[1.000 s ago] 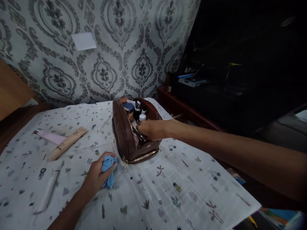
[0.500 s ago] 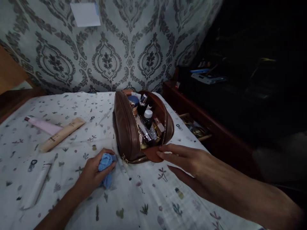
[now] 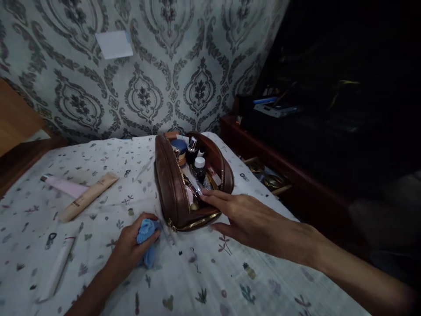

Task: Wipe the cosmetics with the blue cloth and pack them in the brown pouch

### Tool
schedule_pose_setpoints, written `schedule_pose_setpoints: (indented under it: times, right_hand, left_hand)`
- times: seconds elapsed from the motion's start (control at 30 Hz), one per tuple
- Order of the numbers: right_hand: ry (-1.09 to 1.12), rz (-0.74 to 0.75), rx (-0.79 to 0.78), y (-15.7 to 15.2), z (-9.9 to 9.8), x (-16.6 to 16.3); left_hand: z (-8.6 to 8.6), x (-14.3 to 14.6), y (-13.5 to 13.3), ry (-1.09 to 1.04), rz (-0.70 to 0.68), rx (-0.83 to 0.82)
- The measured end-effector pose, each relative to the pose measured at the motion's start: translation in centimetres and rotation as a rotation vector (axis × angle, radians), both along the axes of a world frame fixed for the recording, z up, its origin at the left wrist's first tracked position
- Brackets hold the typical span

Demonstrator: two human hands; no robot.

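Observation:
A brown leather cosmetic bag (image 3: 166, 180) stands unzipped on the bed, packed with several cosmetics. Inside it are a dark bottle with a white cap (image 3: 199, 163), a jar with a blue lid (image 3: 178, 145), and a silver-ended tube (image 3: 196, 188). My right hand (image 3: 237, 215) reaches over the bag's near edge, fingers stretched out at the silver end of that tube and thumb apart, outside the bag. Whether the fingertips press on the tube is hard to make out. Crumpled in my left hand (image 3: 131, 245), just left of the bag, is a blue cloth (image 3: 146, 232).
On the patterned sheet (image 3: 184, 289) to the left lie a beige tube (image 3: 88, 197), a pink tube (image 3: 66, 185) partly beneath it, and a white tube (image 3: 57, 267). Beyond the bed's right edge, an open drawer (image 3: 266, 177) holds small items. A papered wall rises behind.
My right hand has left the brown flap at the bag's near end and moved into the opening. The flap no longer shows outside. My left hand keeps the cloth.

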State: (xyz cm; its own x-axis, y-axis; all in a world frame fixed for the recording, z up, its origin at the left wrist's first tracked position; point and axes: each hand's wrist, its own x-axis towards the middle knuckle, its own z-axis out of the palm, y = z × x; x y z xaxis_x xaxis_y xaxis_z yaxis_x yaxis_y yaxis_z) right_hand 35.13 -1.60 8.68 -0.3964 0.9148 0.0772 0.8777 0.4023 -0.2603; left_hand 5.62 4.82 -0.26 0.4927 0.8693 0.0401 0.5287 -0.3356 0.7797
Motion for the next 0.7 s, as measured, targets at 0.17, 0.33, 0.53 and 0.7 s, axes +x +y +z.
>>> schedule_pose_setpoints:
  times: [0.17, 0.33, 0.53, 0.7]
  right_hand:
    - [-0.071, -0.030, -0.010, 0.6, 0.1, -0.4]
    - [-0.049, -0.031, 0.078, 0.5, -1.9, 0.1]
    - [-0.019, -0.070, 0.041, 0.6, -2.3, -0.3]
    - [-0.087, -0.111, -0.145, 1.1, 2.4, -1.4]
  left_hand:
    - [0.0, 0.1, -0.1, 0.011, -0.004, -0.023]
    - [-0.1, -0.1, 0.0, -0.028, -0.031, -0.031]
    - [-0.1, -0.2, -0.2, -0.066, -0.044, -0.024]
    - [-0.5, -0.3, -0.1, -0.046, -0.041, -0.017]
